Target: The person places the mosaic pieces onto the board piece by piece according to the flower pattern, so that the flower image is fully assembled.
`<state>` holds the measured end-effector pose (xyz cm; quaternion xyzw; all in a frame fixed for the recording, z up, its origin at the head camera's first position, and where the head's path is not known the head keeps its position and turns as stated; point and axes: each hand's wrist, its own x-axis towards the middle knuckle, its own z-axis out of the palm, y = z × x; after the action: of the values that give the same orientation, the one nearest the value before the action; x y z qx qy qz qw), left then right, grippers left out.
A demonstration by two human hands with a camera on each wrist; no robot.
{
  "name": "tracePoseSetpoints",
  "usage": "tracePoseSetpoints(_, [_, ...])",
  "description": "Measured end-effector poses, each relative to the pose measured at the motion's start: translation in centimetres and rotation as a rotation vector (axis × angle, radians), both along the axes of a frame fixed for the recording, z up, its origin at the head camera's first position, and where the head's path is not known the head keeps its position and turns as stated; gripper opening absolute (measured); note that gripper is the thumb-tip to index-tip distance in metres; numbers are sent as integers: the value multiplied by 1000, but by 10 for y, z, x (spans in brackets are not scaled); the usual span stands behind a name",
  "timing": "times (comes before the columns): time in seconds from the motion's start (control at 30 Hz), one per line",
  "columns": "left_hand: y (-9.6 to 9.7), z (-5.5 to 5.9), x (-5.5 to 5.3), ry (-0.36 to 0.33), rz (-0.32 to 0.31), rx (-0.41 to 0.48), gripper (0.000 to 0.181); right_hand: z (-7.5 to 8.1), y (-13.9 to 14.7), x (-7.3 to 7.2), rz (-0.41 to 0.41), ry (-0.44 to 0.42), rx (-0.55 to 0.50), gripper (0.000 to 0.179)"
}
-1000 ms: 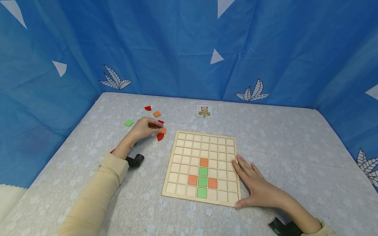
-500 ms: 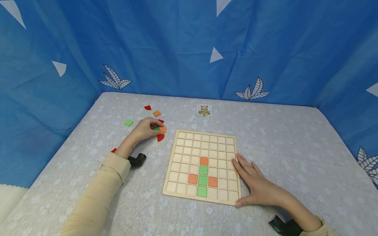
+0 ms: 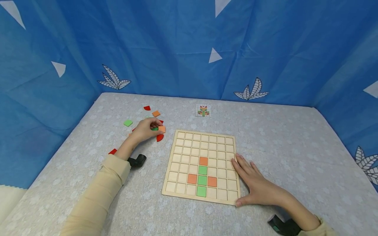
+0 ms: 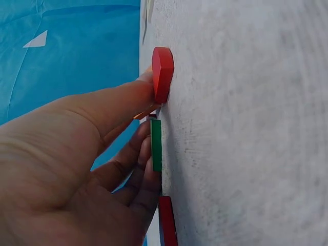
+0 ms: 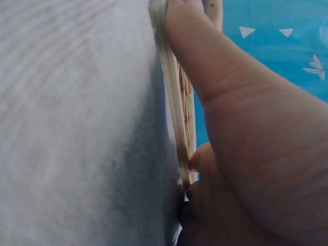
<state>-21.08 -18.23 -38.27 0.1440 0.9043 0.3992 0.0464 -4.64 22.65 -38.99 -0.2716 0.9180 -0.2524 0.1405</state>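
My left hand (image 3: 145, 128) pinches an orange square tile (image 3: 161, 129) between thumb and fingers, low over the table at the left. Beside its thumb lies a red quarter-round piece (image 3: 160, 138), which stands out large in the left wrist view as a red block (image 4: 163, 74). A green piece (image 4: 156, 145) sits under the curled fingers. With fingers spread, my right hand (image 3: 257, 186) rests along the right edge of a wooden grid board (image 3: 184, 197). Several orange and green square tiles form a cross-like figure in the board's lower middle cells, including a green tile (image 3: 202, 180).
Loose pieces lie around the left hand, among them a light green tile (image 3: 128, 123), an orange tile (image 3: 156, 113) and a red piece (image 3: 147, 108). A small printed pattern card (image 3: 202, 110) lies behind the board. Blue cloth (image 3: 165, 49) hangs along the table's back.
The left fingers have shifted slightly on the orange tile, and more of it and of the green piece beneath now shows. The right hand stays on the board's edge.
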Motion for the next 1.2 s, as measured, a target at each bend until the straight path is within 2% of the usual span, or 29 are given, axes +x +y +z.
tracePoseSetpoints(0.43, [1, 0, 3, 98, 27, -26, 16, 0, 1, 0, 11, 15, -16, 126])
tracePoseSetpoints(0.57, [4, 3, 5, 121, 32, -11, 11, -1, 1, 0, 10, 11, -21, 126])
tracePoseSetpoints(0.73, [12, 12, 11, 144, 26, 38, 11, -1, 1, 1, 11, 13, -25, 126])
tracePoseSetpoints(0.83, [18, 21, 17, 108, 14, 97, 12, -1, 1, 1, 13, 19, -21, 126])
tracePoseSetpoints(0.93, [26, 28, 23, 30, -17, 178, 13, -1, 2, 1, 13, 22, -19, 126])
tracePoseSetpoints(1.07, [38, 34, 31, -90, -90, 265, 14, -1, 2, 1, 13, 21, -20, 126])
tracePoseSetpoints(1.2, [54, 34, 37, -173, -178, 293, 15, -1, 1, 1, 14, 23, -21, 126])
